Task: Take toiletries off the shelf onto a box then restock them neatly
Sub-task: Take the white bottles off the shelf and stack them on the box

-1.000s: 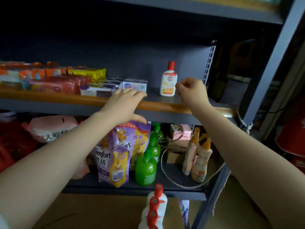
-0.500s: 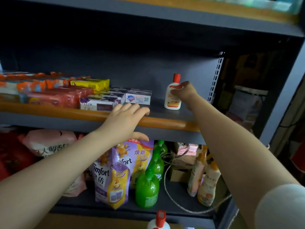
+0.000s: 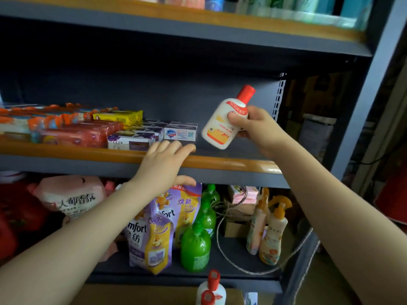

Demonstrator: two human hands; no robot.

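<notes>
My right hand (image 3: 253,126) grips a white lotion bottle (image 3: 222,126) with a red cap, tilted to the right and lifted clear of the middle shelf (image 3: 231,162). My left hand (image 3: 163,166) rests with straight fingers on that shelf's wooden front edge, thumb below it. Soap boxes (image 3: 180,133) and red and yellow soap packs (image 3: 81,130) lie in rows on the left of the same shelf. At the bottom edge, two more white red-capped bottles (image 3: 211,290) stand on a brown box (image 3: 154,296).
The lower shelf holds purple Comfort refill pouches (image 3: 152,238), green pump bottles (image 3: 195,245), orange spray bottles (image 3: 273,234), a pink bag (image 3: 72,197) and a loop of twine (image 3: 231,249). A grey upright post (image 3: 361,119) bounds the shelf at right. More goods stand on the top shelf.
My right hand reached the lotion bottle at the back of the shelf, took hold of it and lifted it forward, tilted. My left hand stayed on the shelf edge.
</notes>
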